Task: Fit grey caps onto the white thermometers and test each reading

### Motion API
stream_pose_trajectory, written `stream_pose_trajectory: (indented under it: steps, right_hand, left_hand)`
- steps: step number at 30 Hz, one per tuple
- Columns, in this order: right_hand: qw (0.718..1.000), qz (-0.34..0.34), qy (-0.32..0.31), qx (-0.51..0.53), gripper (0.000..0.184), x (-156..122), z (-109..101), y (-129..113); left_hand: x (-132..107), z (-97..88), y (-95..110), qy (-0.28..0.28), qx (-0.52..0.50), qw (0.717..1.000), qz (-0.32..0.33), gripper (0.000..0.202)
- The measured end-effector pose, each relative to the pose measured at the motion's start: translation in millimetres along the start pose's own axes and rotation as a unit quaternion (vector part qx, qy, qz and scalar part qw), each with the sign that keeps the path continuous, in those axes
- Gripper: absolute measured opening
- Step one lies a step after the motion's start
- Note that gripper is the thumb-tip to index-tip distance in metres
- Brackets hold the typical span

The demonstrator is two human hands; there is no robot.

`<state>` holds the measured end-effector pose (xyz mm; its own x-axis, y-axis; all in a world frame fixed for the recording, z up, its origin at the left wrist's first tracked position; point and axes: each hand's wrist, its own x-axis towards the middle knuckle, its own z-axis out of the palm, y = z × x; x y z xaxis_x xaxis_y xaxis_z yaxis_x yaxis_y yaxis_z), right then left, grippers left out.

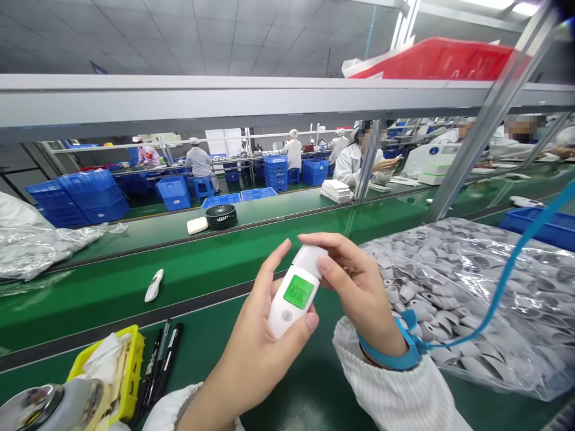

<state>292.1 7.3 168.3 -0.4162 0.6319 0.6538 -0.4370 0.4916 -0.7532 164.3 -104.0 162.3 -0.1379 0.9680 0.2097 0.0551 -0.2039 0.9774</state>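
Between my hands is a white infrared thermometer (pixel 279 317), tilted up to the right, with a lit green display (pixel 299 291) and a round grey button. My left hand (pixel 251 347) is closed round its body, the thumb along the lower right side. At the upper end, my right hand (pixel 359 287) pinches the white cap (pixel 308 260) between thumb and fingers. The cap sits at the thermometer's head; whether it is fully seated I cannot tell. A blue wrist strap (pixel 390 353) with a coiled cord circles my right wrist.
A clear bag of grey-white plastic caps (pixel 467 299) lies to the right. Another white thermometer (pixel 154 285) rests on the green belt (pixel 108 299). Left front are a yellow basket (pixel 135 371), black pens (pixel 166 362) and a metal-topped bottle (pixel 40 407). A shelf (pixel 251 99) crosses above; co-workers sit beyond.
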Motion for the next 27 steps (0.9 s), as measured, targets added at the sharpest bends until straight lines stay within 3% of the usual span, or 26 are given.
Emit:
stream_pose_trajectory:
  steps: [3,7,11,15,21,27]
  right_hand:
    - [1.000,0.007,0.023,0.005,0.020,-1.2,0.3,0.0]
    - [1.000,-0.003,-0.007,-0.009,0.020,-0.8,0.4,-0.6]
    - [1.000,-0.001,0.027,0.004,0.019,0.5,0.9,-1.8]
    - [1.000,0.005,-0.005,-0.009,0.018,1.1,1.0,-3.9]
    - [0.983,0.084,0.087,0.137,0.023,7.6,0.4,-0.2]
    - [0.971,0.125,0.093,0.182,0.034,11.5,1.1,1.1]
  left_hand:
    - [0.0,1.5,0.7,0.000,0.000,1.000,0.001,0.079]
    - [-2.1,2.3,2.4,0.006,0.012,1.000,0.002,0.081]
    - [-3.4,1.7,3.1,0.008,0.020,1.000,-0.002,0.082]
    - [-1.6,0.6,3.2,0.008,0.027,1.000,-0.003,0.080]
    - [-1.5,3.0,6.7,0.016,0.030,0.999,-0.008,0.083]
    - [-4.6,8.6,11.2,0.052,0.007,0.998,-0.029,0.084]
